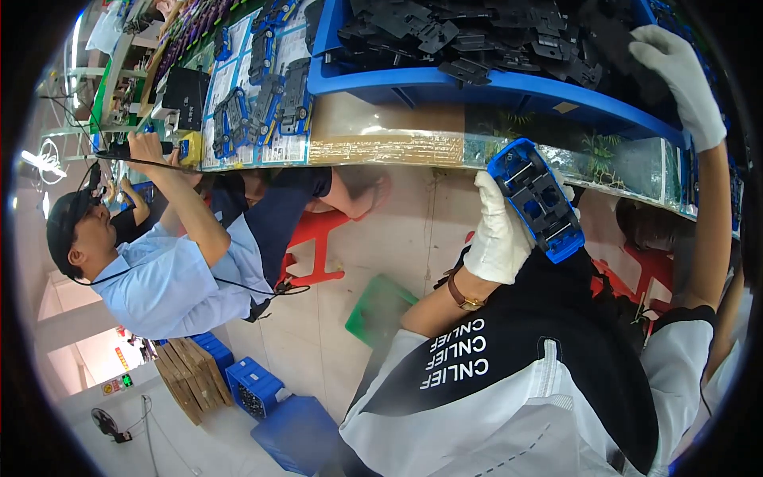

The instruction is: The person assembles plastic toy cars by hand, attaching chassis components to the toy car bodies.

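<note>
In my gloved left hand is a blue toy car body, turned so its hollow black underside faces me. The fingers are closed round its left side and back. My gloved right hand reaches to the right part of a large blue bin. Its thumb and fingers pinch the edge of a dark, blurred black plastic base plate. Many similar black plastic plates lie heaped in the bin.
The bin stands on a glass-topped workbench. Several blue-and-black car assemblies lie on its left part, beside a black box. A co-worker sits at left. Red stools, a green crate and blue crates stand on the floor.
</note>
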Demonstrator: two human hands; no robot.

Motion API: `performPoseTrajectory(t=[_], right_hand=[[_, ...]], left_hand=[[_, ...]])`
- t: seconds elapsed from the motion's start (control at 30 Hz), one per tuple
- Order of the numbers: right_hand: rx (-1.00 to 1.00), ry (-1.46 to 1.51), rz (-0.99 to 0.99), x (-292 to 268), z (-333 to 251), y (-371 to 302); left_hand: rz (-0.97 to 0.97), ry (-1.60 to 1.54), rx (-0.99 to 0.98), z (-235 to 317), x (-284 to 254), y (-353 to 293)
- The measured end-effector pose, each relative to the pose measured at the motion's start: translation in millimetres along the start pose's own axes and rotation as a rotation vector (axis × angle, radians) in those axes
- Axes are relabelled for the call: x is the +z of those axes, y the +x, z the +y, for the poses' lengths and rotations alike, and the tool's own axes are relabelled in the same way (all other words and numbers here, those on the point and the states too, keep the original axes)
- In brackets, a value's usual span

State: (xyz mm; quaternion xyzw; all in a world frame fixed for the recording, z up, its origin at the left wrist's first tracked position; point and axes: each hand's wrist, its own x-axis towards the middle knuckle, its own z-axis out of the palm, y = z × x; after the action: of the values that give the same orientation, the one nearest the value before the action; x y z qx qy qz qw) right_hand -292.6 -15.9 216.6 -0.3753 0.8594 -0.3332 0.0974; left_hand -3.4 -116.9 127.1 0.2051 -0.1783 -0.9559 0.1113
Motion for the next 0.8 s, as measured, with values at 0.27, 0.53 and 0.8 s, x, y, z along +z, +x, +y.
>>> performPoseTrajectory(t=[0.27,0.53,0.8], right_hand=[[0.246,0.360,0.005,-32.0,7.7,-32.8],[0.217,1.238,-0.195,11.6,-18.7,-131.3],[0.639,1.879,-0.345,91.7,-15.2,-236.2]], left_hand=[[-0.011,-0.010,0.005,-5.7,10.3,5.5],[0.033,-0.065,0.006,-9.1,13.9,16.7],[0.114,-0.058,0.017,-13.2,5.5,22.7]])
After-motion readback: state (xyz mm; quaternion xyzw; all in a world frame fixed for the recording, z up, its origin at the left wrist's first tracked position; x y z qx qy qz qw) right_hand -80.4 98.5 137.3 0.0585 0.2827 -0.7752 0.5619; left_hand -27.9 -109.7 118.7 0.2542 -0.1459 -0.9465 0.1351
